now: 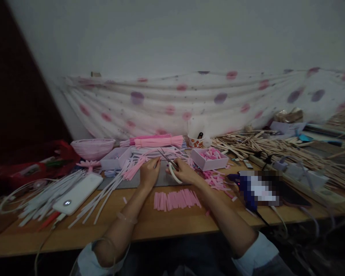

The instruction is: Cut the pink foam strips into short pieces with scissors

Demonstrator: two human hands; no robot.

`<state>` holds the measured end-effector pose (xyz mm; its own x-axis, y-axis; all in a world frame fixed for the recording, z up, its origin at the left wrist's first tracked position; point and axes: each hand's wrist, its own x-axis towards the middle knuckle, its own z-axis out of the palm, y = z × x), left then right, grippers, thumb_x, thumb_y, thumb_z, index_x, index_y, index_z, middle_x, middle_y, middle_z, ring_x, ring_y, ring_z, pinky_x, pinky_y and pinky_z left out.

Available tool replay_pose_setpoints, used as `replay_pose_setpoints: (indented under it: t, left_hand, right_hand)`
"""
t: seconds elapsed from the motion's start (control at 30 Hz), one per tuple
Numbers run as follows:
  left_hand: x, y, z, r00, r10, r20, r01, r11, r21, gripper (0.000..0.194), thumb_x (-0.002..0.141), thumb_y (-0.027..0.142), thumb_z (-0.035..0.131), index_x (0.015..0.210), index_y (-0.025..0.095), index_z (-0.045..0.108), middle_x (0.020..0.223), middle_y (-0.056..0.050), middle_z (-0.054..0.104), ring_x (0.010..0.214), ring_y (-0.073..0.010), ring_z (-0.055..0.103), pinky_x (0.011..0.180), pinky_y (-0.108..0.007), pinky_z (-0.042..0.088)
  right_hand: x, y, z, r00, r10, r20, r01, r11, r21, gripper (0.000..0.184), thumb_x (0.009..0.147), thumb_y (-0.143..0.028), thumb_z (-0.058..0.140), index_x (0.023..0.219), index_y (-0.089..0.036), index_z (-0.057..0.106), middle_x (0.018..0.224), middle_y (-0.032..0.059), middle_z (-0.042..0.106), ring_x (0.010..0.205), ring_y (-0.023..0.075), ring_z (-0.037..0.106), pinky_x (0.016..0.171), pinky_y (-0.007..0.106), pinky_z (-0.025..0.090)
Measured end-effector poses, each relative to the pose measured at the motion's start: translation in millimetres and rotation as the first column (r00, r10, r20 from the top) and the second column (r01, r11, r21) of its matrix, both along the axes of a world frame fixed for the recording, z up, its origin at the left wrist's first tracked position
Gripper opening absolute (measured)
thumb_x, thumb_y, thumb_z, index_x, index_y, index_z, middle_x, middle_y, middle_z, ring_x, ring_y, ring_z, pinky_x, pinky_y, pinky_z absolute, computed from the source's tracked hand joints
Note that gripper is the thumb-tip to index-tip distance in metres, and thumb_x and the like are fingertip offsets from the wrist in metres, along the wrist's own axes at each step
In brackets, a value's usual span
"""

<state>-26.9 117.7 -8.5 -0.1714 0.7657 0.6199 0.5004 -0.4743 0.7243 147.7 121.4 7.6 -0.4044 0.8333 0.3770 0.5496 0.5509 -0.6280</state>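
Note:
My right hand (185, 171) is closed around scissors (175, 174) with pale handles, their dark blades open and pointing up and left. Close to the blade tips, my left hand (149, 172) has its fingers pinched together; whatever they hold is too small to make out. Both hands are over a grey mat (132, 183). In front of them lies a row of short pink strips (176, 200), side by side on the wooden table (166, 224). Longer pink strips (135, 166) and white strips (112, 195) fan out beside my left hand.
Behind the mat are bundles of pink strips (158, 142). A box of small pink pieces (211, 154) stands right, above loose pink strips (217, 180). A blue glue gun (245, 193) lies further right, partly blurred out. At left are a white power bank (78, 194) and pink basket (92, 149).

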Motion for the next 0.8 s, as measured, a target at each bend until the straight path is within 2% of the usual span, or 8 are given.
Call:
replay_pose_setpoints:
  t: [0.1, 0.33, 0.53, 0.8]
  left_hand:
    - [0.0, -0.5, -0.1, 1.0, -0.016, 0.004, 0.016, 1.0, -0.005, 0.017, 0.077, 0.023, 0.059, 0.087, 0.026, 0.072, 0.099, -0.005, 0.071, 0.097, -0.0225, 0.062, 0.095, -0.033, 0.041]
    - [-0.6, -0.3, -0.5, 0.994, 0.042, -0.105, -0.037, 0.998, 0.043, 0.019, 0.077, 0.021, 0.058, 0.088, 0.025, 0.072, 0.098, -0.007, 0.071, 0.093, -0.0236, 0.064, 0.092, -0.033, 0.042]
    - [-0.2, -0.5, -0.5, 1.0, 0.026, -0.011, -0.026, 0.999, 0.022, 0.016, 0.075, 0.022, 0.06, 0.085, 0.026, 0.073, 0.094, -0.005, 0.072, 0.092, -0.0224, 0.064, 0.09, -0.031, 0.042]
    - [-0.7, 0.5, -1.1, 0.997, 0.056, -0.062, -0.053, 0.997, 0.047, 0.016, 0.076, 0.02, 0.06, 0.084, 0.026, 0.073, 0.092, -0.005, 0.072, 0.089, -0.0221, 0.065, 0.086, -0.03, 0.044]
  right_hand:
    - [-0.8, -0.5, -0.2, 1.0, -0.022, 0.009, 0.022, 1.0, -0.001, 0.027, 0.076, -0.04, 0.058, 0.08, -0.017, 0.045, 0.071, -0.0023, 0.047, 0.064, 0.0122, 0.042, 0.056, 0.024, 0.031]
    - [-1.3, -2.3, 0.3, 0.997, -0.056, 0.048, 0.054, 0.998, 0.043, 0.025, 0.077, -0.039, 0.057, 0.077, -0.018, 0.044, 0.071, -0.0014, 0.049, 0.063, 0.0126, 0.044, 0.056, 0.024, 0.03]
    - [-2.6, -0.1, -4.2, 0.996, -0.076, 0.043, 0.07, 0.991, 0.118, 0.023, 0.079, -0.038, 0.055, 0.078, -0.018, 0.044, 0.072, -0.0008, 0.049, 0.064, 0.0127, 0.043, 0.056, 0.024, 0.028]
    - [-3.8, -0.6, -6.0, 0.995, -0.084, 0.059, 0.076, 0.99, 0.115, 0.024, 0.08, -0.04, 0.055, 0.079, -0.017, 0.044, 0.071, -0.0009, 0.049, 0.062, 0.0126, 0.043, 0.055, 0.024, 0.027]
